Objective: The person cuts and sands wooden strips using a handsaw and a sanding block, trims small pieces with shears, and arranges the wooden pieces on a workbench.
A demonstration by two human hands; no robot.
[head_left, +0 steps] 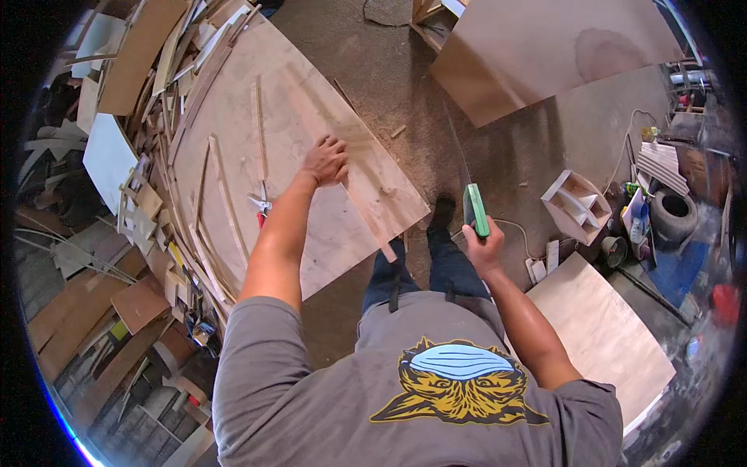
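Far left, a heap of wood offcuts (pixel 132 233) is crowding the left edge of a big plywood sheet (pixel 257 140), leaving little room on that side. Thin strips (pixel 226 194) and red-handled scissors (pixel 261 208) are lying on the sheet. The left hand (pixel 325 161) is pressing flat, fingers spread and gripping nothing, on a smaller plywood panel (pixel 366 179) lying over the sheet, probably steadying it. The panel's near right corner is sticking out past the sheet over bare floor (pixel 498 148), beside the person's legs. The right hand (pixel 482 247) is wrapping a closed grip around the green handle of a handsaw (pixel 475 208), whose thin blade is pointing away over the floor; its teeth are too blurred to make out. Further right, a small wooden box (pixel 577 204) and another board (pixel 603 335) are sitting, with open floor between.
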